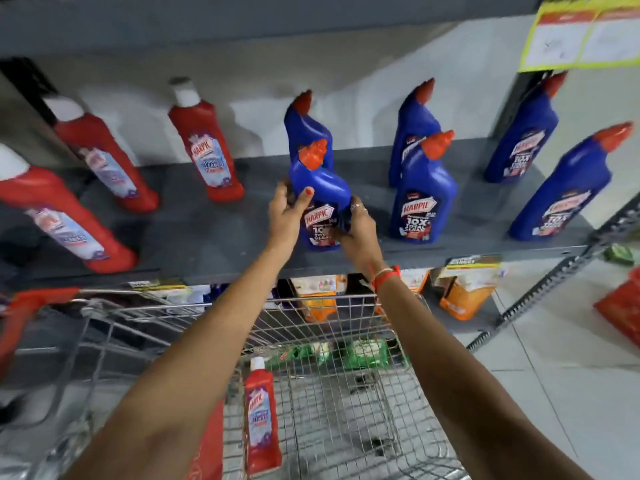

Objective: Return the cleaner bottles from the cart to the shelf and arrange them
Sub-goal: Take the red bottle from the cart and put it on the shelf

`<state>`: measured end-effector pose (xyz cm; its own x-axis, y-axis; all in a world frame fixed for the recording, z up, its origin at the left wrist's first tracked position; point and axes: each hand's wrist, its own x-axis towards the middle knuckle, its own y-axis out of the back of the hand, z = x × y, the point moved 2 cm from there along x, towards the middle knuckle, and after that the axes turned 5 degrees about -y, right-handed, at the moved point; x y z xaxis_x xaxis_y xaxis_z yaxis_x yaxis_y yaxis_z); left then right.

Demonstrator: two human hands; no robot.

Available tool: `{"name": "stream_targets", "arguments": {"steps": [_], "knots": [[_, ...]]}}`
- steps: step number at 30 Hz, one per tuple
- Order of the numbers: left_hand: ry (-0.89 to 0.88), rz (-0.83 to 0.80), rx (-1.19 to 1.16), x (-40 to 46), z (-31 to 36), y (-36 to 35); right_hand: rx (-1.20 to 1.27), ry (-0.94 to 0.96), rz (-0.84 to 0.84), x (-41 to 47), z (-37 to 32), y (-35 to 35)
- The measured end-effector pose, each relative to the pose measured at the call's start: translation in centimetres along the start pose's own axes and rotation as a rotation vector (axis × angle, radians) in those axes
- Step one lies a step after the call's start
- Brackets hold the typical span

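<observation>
Nearest the camera, a wire metal shopping cart [346, 306] holds one red plastic cleaner bottle with a white cap [261, 415], standing upright against its left side, and some green packets [367, 353] at the far end. Above the cart, both bare forearms reach forward to the grey metal shelf [207, 237]. The left hand [287, 211] and the right hand [358, 230] together clasp a blue plastic cleaner bottle with an orange angled cap [320, 195], upright at the shelf's front edge, label facing out. Behind it stands another blue bottle [306, 133]. To the right stand four more blue bottles [422, 195] in two rows; to the left, three red bottles with white caps [204, 147].
</observation>
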<state>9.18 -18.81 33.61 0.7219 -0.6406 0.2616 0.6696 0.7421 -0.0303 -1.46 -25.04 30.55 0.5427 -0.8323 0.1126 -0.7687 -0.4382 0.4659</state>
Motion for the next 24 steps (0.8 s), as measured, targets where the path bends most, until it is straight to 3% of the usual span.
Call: {"name": "stream_targets", "arguments": {"steps": [8,12,14,16,18,21,24], "knots": [[0.024,-0.078,0.066,0.3,-1.6,1.3,0.089,-0.078,0.137,0.4,0.7,-1.6],[-0.095,0.101,0.109,-4.1,-4.8,5.4,0.152,-0.068,0.386,-3.4,2.5,-3.3],[-0.097,0.218,0.160,-8.1,-7.9,8.4,0.158,-0.064,0.409,-6.7,4.0,-5.2],[0.049,0.279,0.225,-12.1,-12.7,11.9,0.086,-0.118,0.309,-9.8,7.3,-8.6],[0.334,0.313,0.322,-15.4,-17.4,15.2,-0.008,-0.244,0.109,-12.8,11.1,-12.2],[0.972,0.177,0.416,-19.9,-25.2,18.9,-0.096,-0.458,-0.179,-17.3,16.2,-17.5],[1.258,0.052,0.442,-23.8,-29.9,20.1,-0.118,-0.771,-0.420,-21.2,19.5,-21.3]]}}
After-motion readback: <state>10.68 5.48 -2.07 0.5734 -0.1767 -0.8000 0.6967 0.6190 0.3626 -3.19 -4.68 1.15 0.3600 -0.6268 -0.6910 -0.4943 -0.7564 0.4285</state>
